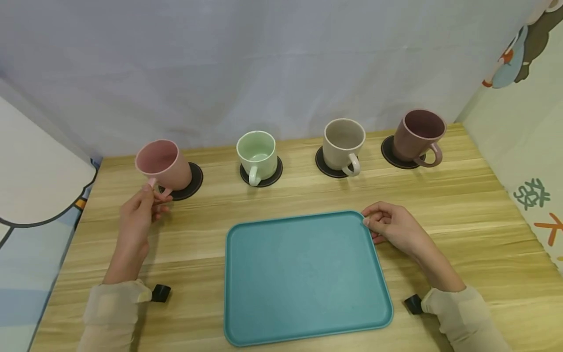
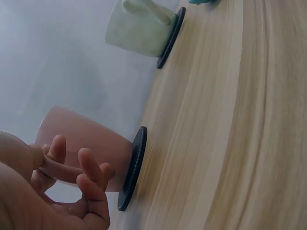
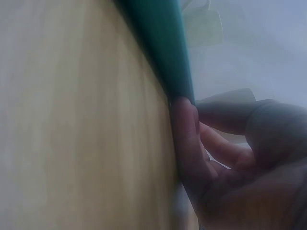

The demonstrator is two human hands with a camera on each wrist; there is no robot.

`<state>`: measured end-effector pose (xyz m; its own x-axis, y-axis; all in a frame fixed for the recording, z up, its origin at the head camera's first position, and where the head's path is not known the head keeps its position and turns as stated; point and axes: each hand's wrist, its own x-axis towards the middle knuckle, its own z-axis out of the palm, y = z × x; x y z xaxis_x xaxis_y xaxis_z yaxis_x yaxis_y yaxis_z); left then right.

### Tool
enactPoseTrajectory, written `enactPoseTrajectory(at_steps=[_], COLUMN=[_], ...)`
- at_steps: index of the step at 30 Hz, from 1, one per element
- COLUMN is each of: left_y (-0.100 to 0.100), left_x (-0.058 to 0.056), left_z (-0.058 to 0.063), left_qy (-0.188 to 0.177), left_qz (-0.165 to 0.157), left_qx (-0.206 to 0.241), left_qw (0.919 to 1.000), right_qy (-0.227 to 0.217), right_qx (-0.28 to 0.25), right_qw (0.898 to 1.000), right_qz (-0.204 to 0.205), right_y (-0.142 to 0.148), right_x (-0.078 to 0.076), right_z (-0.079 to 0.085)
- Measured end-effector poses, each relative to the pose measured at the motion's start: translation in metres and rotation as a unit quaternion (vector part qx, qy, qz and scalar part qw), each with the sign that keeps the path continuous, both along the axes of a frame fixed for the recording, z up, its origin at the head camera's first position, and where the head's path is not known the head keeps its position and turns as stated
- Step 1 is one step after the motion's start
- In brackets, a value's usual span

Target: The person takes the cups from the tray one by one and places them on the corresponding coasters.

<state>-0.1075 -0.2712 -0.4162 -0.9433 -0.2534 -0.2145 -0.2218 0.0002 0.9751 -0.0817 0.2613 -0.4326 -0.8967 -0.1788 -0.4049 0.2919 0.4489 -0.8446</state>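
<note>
At the left, my left hand (image 1: 140,212) pinches the handle of a pink mug (image 1: 163,165) between thumb and fingers. In the left wrist view the mug (image 2: 86,143) has its base against a dark round coaster (image 2: 133,168). My right hand (image 1: 393,227) grips the far right corner of a teal rectangular tray (image 1: 303,283); nothing lies on the tray. From the right wrist, the fingertips of the hand (image 3: 225,158) meet the tray's edge (image 3: 163,48), with thumb and fingers on either side.
Along the back stand a pale green mug (image 1: 259,156), a beige mug (image 1: 343,144) and a dark mauve mug (image 1: 418,137), each on a dark coaster. A pale cloth wall (image 1: 264,63) rises behind the wooden table (image 1: 198,230).
</note>
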Motion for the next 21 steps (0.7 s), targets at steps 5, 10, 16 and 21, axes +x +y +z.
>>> enactPoseTrajectory(at_steps=[5,10,16,21], left_y=[0.0007,-0.0009,-0.0038,-0.0069], left_x=[-0.0021,-0.004,-0.0039,-0.0032], left_z=[-0.0014,-0.0003,0.0024,0.0039], left_qy=[-0.002,-0.007,-0.012,-0.019], left_qz=[-0.001,-0.006,-0.022,-0.037], left_qx=[0.007,0.005,0.004,-0.004], left_qw=[1.0,0.9999,0.9997,0.9991], right_qy=[-0.002,-0.002,-0.002,0.0], right_qx=[-0.003,-0.003,-0.002,-0.002], right_qw=[1.0,1.0,1.0,1.0], right_qz=[0.002,0.0,0.002,0.002], right_y=[0.0007,0.0015,0.0015,0.0013], right_x=[-0.0001,-0.0012,-0.002,-0.0013], right_z=[-0.0011,-0.0015,-0.0012,-0.0022])
